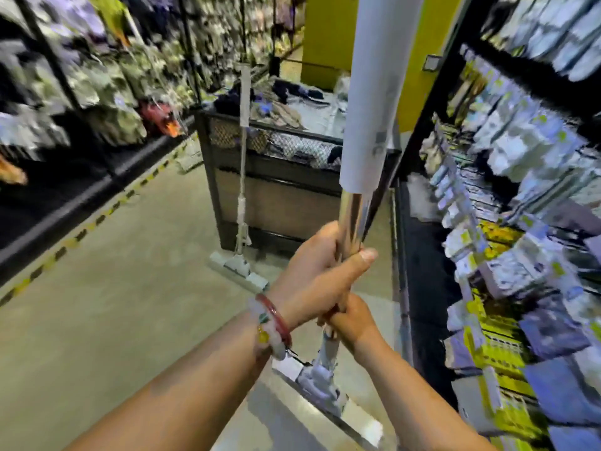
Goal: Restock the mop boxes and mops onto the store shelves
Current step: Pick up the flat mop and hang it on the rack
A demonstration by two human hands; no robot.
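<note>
Holding: one mop [354,219], upright, both hands stacked on the bare metal part of its pole, in a store aisle.
Mop in hand: chrome pole with a pale sleeve over the upper length; the flat head [325,392] hangs low in front of the person, just above or on the floor, which cannot be told.
Left hand [312,271]: upper of the two; fingers curled round the pole, thumb laid across the front. A red bangle and a pale bead bracelet [270,323] sit on this wrist.
Right hand [349,320]: directly below and touching the left; fingers wrapped tight round the pole.
Reason for the hold, as judged: a long, top-heavy pole is steadier carried upright with two hands close together, and it clears the goods on either side.
Second mop [242,177]: stands on the floor [113,304] ahead, leaning against a dark bin [276,196] heaped with cloth goods; well apart from the hands. Probably parked there awaiting its turn.
Right-hand shelves [520,190]: packed with boxed and bagged goods in white, blue and yellow; blurred, so labels are unreadable. Just beside the held mop, and the likeliest place for it.
Left-hand shelves [81,92]: hung with packaged items, also blurred.
Mop boxes: none can be picked out with certainty.
Stage, as judged: mop lifted, not yet placed on a shelf.
Risk: the long pole could knock stock on the right when swung.
</note>
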